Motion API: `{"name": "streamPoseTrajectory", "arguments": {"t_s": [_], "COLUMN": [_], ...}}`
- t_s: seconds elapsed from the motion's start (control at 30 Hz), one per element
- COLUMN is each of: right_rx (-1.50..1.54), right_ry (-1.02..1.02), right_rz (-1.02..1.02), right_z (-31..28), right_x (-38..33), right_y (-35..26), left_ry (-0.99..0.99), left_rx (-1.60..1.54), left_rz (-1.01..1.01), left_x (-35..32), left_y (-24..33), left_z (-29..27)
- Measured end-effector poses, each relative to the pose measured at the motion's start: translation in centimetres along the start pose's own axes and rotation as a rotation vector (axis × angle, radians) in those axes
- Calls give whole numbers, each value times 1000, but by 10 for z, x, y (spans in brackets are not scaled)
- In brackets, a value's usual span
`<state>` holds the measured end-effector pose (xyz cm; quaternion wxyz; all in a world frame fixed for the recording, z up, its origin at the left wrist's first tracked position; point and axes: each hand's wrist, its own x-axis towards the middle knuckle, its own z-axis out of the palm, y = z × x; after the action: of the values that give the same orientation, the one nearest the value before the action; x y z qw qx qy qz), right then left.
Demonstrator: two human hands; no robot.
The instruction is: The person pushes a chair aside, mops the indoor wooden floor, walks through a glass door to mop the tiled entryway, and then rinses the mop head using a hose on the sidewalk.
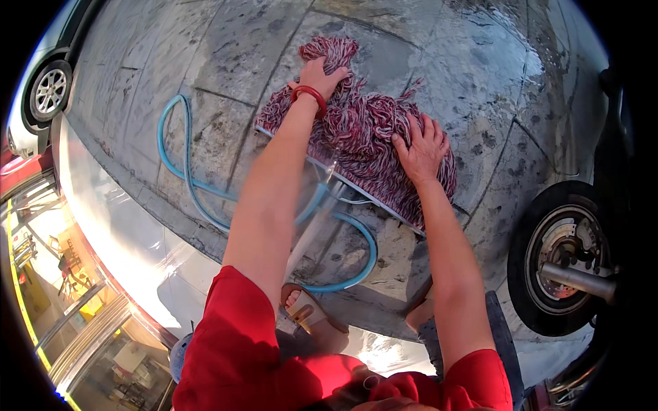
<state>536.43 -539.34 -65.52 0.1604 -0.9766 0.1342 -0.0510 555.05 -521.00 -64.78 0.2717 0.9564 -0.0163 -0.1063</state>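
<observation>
A wide mop head (370, 130) with red and white yarn strands lies on the stone paving in front of me. My left hand (321, 78), a red bangle on its wrist, is closed round a bunch of the strands at the far left; the bunch's end sticks out beyond my fingers. On the right side of the mop, my right hand (423, 149) rests on the yarn with its fingers spread. A straight metal edge (384, 203) runs along the mop's near side. From its middle a pale handle (312, 229) comes back toward me, partly hidden by my left forearm.
A light blue hose (163, 140) loops over the paving at left and passes near the handle. Wet patches (504, 58) shine at the far right. A motorcycle wheel (558, 260) stands at right, a parked car (48, 92) at far left. My sandalled foot (308, 312) is below the hose.
</observation>
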Motion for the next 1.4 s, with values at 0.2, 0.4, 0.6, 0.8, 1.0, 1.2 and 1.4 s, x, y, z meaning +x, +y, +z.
{"name": "streamPoseTrajectory", "arguments": {"t_s": [0.2,0.4,0.6,0.8,1.0,1.2,1.4], "right_rx": [516,454,234,36,-46,-117,689], "right_ry": [-368,-220,261,153,-291,-500,-393], "right_rz": [576,110,-57,-5,272,174,287], "right_z": [-26,-31,-8,9,-3,-38,-44], "right_x": [61,1,-73,3,41,80,-12], "right_y": [2,-23,-18,-6,-18,3,38], "left_ry": [-381,158,398,187,126,-152,-404], "left_rx": [27,-213,-248,-24,149,465,200], "left_rz": [225,104,171,167,141,82,130], "left_x": [-100,-190,-225,-150,-105,-62,-128], "left_y": [63,78,64,71,81,109,110], "left_z": [8,33,61,73,72,54,24]}}
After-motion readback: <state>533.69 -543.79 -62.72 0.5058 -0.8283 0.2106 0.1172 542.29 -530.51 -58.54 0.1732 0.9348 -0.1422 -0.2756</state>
